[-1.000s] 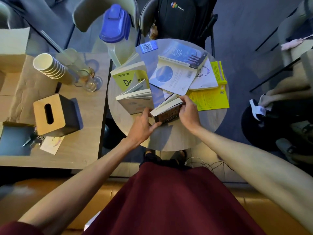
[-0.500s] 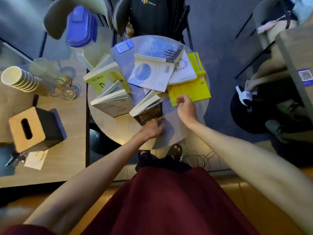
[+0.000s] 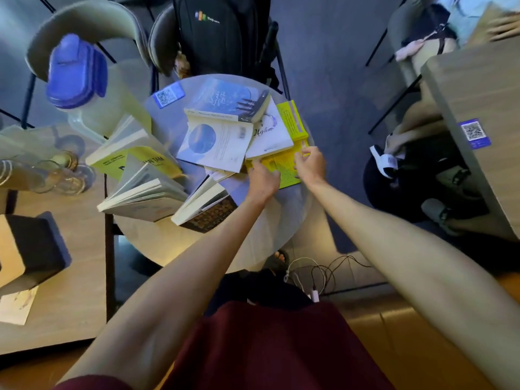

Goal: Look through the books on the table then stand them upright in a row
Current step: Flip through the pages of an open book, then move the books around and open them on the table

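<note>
Books cover a round table (image 3: 168,249), some standing and some lying flat. Far left, on a separate wooden table (image 3: 70,305), sit a black-and-wood box (image 3: 28,249), a paper card (image 3: 17,305) and some drinking glasses (image 3: 62,173), with a blue-lidded pitcher (image 3: 76,71) behind them.

On the left part of the round table, three books stand on end close together. They are a yellow-and-white book (image 3: 135,153), a pale book (image 3: 146,195) with its pages fanned, and a dark-covered book (image 3: 205,206) nearest the person. A blue QR sticker (image 3: 168,94) lies on the far side of the tabletop, and a black backpack (image 3: 222,32) rests on a chair beyond it.

Toward the middle, a white book with a blue circle (image 3: 216,142) lies flat. A blue-covered book (image 3: 230,99) overlaps its far edge, and a white book with script lettering (image 3: 273,133) lies beside it. All of these partly cover a bright yellow book (image 3: 287,170) lying flat at the table's right edge.

The left hand (image 3: 263,178) has its fingers curled down onto the near-left edge of the bright yellow book and grips it. The right hand (image 3: 309,164) pinches the same book near its right side between fingers (image 3: 302,152) and thumb.

Below the right forearm, cables (image 3: 318,274) trail on the floor. Far right stands another table (image 3: 478,170).
</note>
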